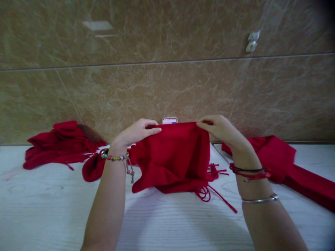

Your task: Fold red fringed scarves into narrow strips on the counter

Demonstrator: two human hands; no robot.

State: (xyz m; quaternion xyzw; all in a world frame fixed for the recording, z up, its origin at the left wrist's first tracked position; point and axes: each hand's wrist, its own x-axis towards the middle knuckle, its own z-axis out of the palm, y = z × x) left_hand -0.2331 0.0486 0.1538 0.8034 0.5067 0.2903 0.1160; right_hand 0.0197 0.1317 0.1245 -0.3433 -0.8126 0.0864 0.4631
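A piece of red cloth (178,153) hangs in front of me, its upper edge stretched between both hands. At the upper left corner, my left hand (141,131) pinches the edge between thumb and fingers. My right hand (216,126) grips the same edge near the upper right corner. The cloth's lower part sags in folds close to the white table. Thin red cords (205,193) trail from its lower right side, some in loops, one stretched out straight. Whether the cloth is one layer or several, I cannot tell.
More red cloth (62,143) lies heaped at the left against the brown marbled wall (146,90). A red bundle (92,167) sits beside my left wrist. Red cloth (274,157) and a long red strip lie right. A phone (169,120) stands behind on the white table (162,226).
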